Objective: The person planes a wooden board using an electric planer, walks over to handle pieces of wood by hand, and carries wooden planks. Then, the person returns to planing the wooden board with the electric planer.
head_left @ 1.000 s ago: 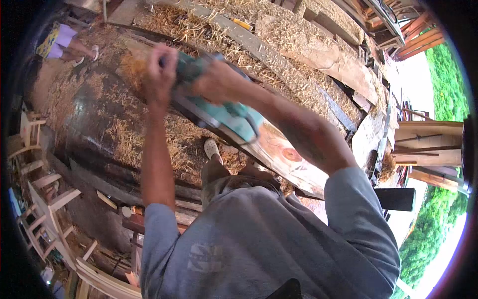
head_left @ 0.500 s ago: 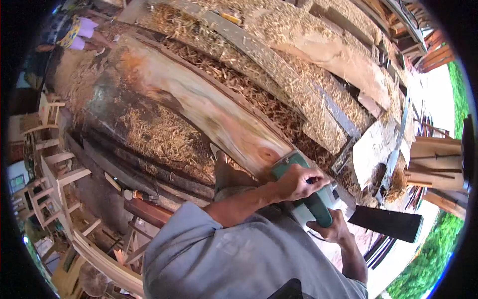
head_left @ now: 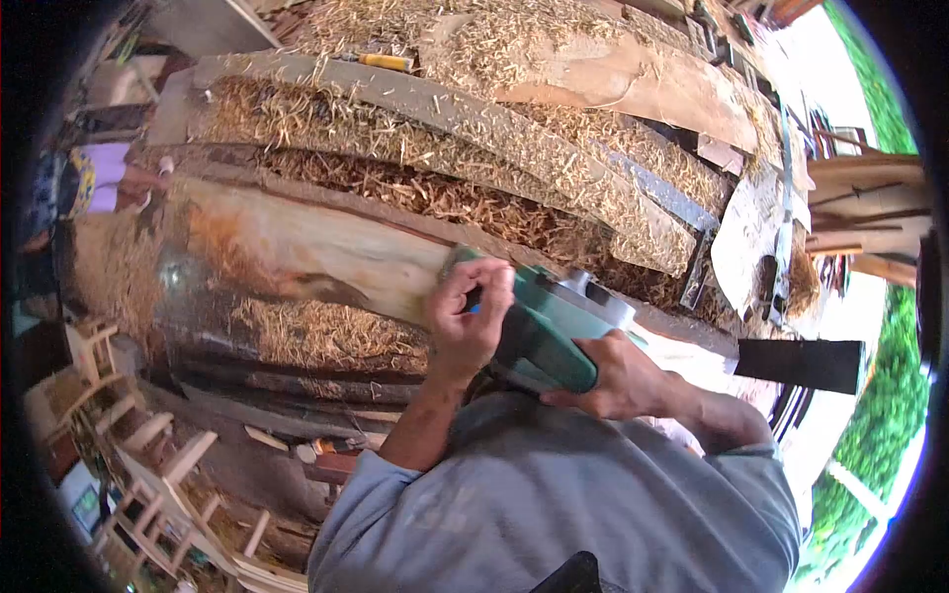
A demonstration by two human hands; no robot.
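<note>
A green electric planer [head_left: 578,314] rests on a long wooden board [head_left: 381,252] with pale and reddish-brown grain. My left hand [head_left: 470,314] is closed around the knob at the planer's front, which its fingers mostly hide. Around the rear handle wraps my right hand [head_left: 615,376], close to my body. The planer covers the near part of the board, while the bare face stretches away to the left. Loose shavings [head_left: 331,336] lie along the board's near side.
Shaving-covered planks [head_left: 435,114] lie beyond the board, with a yellow-handled tool [head_left: 386,61] on them. Another person [head_left: 104,178] is at the far left. Wooden frames [head_left: 158,445] stand lower left. A dark flat piece [head_left: 801,366] juts out at right.
The planer and both hands have moved forward along the board, toward its far left end. My view has also turned, so the board lies more level across it.
</note>
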